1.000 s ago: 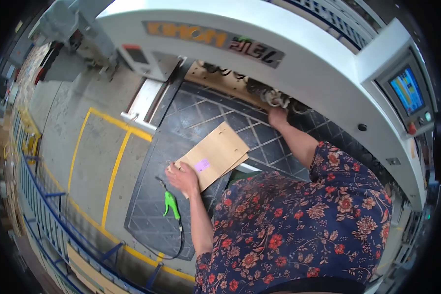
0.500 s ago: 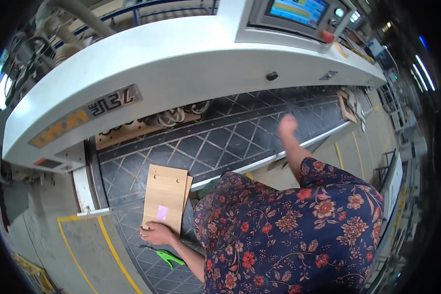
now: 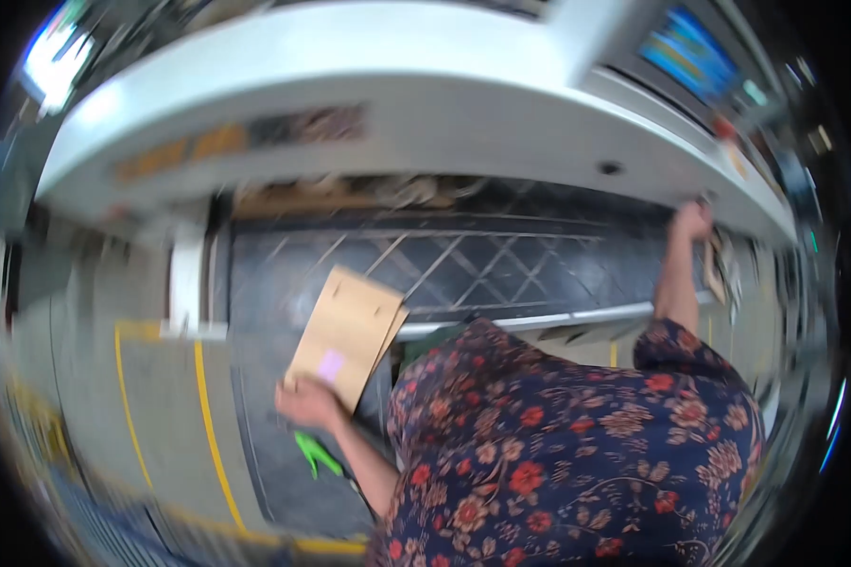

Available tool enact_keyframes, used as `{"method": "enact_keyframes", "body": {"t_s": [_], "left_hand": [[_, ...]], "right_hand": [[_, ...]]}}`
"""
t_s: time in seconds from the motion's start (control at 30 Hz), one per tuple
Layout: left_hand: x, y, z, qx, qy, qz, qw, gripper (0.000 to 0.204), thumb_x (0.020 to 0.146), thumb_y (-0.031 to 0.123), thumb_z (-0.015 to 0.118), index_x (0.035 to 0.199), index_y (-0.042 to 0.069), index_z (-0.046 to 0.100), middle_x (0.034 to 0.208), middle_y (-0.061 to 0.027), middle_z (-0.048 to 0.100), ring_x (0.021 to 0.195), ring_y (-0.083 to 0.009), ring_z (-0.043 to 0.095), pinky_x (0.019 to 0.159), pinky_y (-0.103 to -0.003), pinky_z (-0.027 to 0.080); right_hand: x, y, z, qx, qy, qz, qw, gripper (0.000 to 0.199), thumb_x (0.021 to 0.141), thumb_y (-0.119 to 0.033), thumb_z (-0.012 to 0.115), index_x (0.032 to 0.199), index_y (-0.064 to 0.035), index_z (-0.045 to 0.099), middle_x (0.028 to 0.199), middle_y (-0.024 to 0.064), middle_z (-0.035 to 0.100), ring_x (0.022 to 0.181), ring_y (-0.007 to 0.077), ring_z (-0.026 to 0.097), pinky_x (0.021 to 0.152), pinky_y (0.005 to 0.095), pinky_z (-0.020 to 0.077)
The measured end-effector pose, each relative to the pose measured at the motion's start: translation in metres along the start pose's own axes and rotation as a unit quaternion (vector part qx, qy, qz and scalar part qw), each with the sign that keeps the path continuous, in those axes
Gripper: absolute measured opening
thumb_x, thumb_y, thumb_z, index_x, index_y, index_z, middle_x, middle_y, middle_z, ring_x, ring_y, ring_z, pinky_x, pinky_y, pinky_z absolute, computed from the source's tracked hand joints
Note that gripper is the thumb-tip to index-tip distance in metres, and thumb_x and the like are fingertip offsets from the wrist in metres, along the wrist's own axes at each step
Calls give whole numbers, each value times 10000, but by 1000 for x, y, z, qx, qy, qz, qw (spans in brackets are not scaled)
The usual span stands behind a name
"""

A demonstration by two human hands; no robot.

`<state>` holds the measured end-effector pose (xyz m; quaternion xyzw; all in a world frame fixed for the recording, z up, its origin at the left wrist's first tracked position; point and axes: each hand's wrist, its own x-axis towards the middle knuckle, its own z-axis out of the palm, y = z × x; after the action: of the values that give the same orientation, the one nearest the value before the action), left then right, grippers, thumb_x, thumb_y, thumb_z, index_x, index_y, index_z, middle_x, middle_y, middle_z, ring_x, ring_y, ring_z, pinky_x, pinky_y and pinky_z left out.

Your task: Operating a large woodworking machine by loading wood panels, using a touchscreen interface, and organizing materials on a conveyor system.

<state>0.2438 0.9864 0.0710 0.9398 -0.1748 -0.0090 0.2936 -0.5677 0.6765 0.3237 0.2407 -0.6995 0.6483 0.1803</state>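
Air gun (image 3: 317,455) lies on the worktop (image 3: 501,269); left hand (image 3: 309,403) grasps the near end of the stacked boards (image 3: 352,321), over the worktop's left part; right hand (image 3: 693,221) is at the machine's (image 3: 463,128) lower edge, grip indeterminable.

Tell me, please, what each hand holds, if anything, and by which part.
The left hand is on the near-left corner of the boards; blur hides any grip. The right hand is by the machine; whether it holds anything cannot be told.
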Motion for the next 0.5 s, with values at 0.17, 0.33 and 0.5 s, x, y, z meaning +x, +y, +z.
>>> {"method": "enact_keyframes", "body": {"t_s": [0.17, 0.33, 0.5], "left_hand": [[4, -6, 3, 8, 15, 15, 1000, 456, 941, 263, 576, 1302, -16, 586, 1317, -264, 559, 1264, -415, 507, 1079, -478, 383], [3, 5, 3, 16, -12, -49, 999, 508, 976, 355, 537, 1381, 47, 535, 1453, -268, 430, 1331, -427, 447, 1114, -510, 331], [2, 5, 3, 15, -10, -35, 999, 499, 968, 338, 555, 1367, 38, 542, 1454, -273, 422, 1307, -446, 459, 1106, -516, 340]], "right_hand": [[24, 0, -19, -254, 27, -234, 938, 299, 852, -200, 639, 1080, -53, 766, 1026, 135, 761, 843, 308, 735, 718, 441, 571], [-1, -6, -44, 88, -193, 149, 966, 451, 945, -87, 591, 1395, -54, 592, 1314, 170, 619, 1115, 306, 616, 905, 439, 546], [-10, -16, -56, 111, -288, 130, 942, 601, 986, 16, 505, 1558, -117, 374, 1485, 140, 441, 1230, 277, 524, 961, 404, 534]]}}
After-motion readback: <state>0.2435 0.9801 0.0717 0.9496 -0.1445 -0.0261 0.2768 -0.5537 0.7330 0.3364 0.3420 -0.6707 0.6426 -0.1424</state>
